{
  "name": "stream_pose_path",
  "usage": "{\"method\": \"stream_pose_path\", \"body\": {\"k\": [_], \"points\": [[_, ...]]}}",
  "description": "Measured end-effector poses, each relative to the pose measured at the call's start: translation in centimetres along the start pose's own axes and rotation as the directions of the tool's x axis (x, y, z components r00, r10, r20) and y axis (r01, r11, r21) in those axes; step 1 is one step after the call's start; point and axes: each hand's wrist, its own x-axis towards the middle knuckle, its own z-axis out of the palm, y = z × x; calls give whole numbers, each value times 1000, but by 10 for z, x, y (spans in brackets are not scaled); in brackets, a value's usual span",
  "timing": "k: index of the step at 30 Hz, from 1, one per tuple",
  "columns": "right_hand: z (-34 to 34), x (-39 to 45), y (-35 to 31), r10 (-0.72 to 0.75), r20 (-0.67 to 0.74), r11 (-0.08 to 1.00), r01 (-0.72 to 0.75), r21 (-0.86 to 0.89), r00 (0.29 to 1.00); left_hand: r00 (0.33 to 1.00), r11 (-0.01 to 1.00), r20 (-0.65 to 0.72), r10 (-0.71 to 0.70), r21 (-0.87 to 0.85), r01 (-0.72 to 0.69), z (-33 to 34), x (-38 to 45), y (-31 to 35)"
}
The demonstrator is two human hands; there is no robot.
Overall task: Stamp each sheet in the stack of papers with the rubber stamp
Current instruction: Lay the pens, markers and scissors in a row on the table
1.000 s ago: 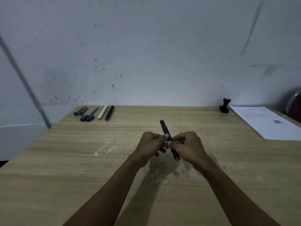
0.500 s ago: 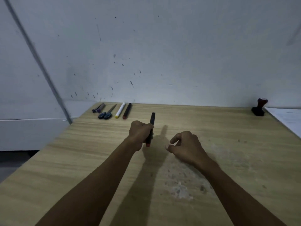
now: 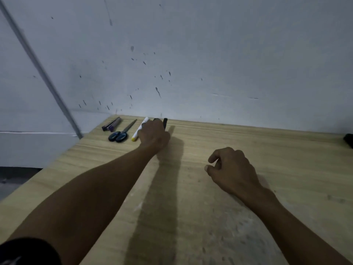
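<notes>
While left hand [image 3: 153,135] grips black pen [image 3: 165,122], right hand [image 3: 232,169] curls empty.

bare forearms, black sleeve [image 3: 24,251] — left arm

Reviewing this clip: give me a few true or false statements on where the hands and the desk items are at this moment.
1. The left hand holds a black marker at the far edge of the wooden table. True.
2. The right hand grips the black-handled scissors. False: it holds nothing.
3. The white marker with a yellow end lies just right of the scissors. True.
4. A stack of papers lies under the right hand. False: only bare tabletop is there.
</notes>
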Motion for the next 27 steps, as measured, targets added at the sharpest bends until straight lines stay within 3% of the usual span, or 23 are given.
{"method": "stream_pose_path", "body": {"k": [4, 21, 24, 27], "points": [[5, 17, 9, -8, -24, 1000, 8, 11, 1000, 999, 993, 29, 34, 109, -37, 14, 23, -1], [0, 17, 23, 33, -25, 997, -32, 66, 999, 996, 982, 81, 38, 182, -52, 18, 26, 3], [-11, 8, 23, 54, -38, 996, -52, 66, 998, 997, 982, 37, 67, 173, -73, 17, 12, 7], [-23, -4, 24, 66, -43, 996, -64, 56, 997, 981, 979, -52, 187, 96, -181, 18, -9, 13]]}}
